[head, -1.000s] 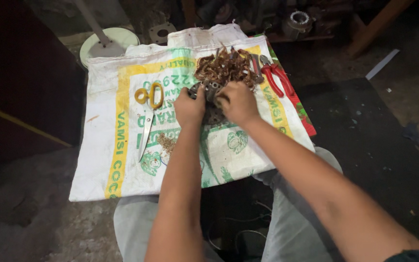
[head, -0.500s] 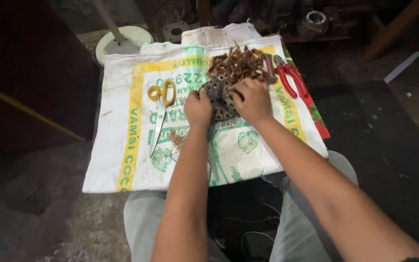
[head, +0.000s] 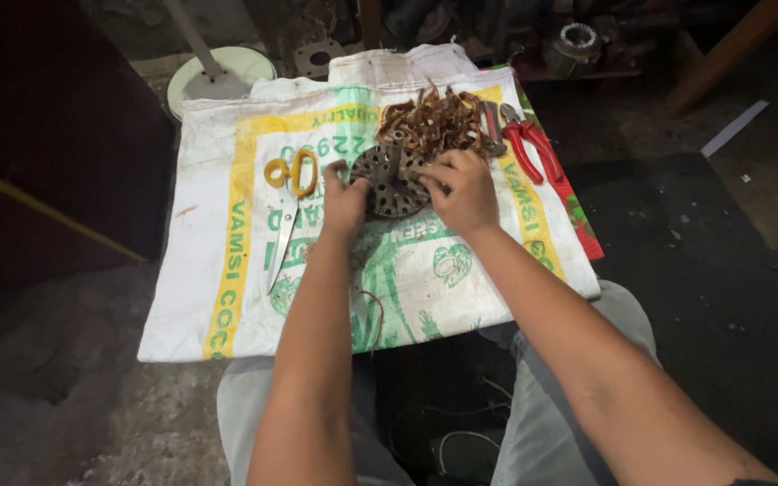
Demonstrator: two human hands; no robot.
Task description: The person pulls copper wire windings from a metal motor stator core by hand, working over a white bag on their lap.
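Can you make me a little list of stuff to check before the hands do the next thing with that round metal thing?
1. Both hands on the round metal core: ok, left hand and right hand hold its edges.
2. Core rests on the sack: ok.
3. Scissors away from fingers: ok, left of the left hand, untouched.
4. Red pliers out of the way: ok, right of the wire pile.
5. Wire all off the core: cannot tell.

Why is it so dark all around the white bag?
In the head view the light falls mostly on the white sack and both hands, left hand and right hand; the floor and the left side sink into shadow; nothing looks badly blurred.
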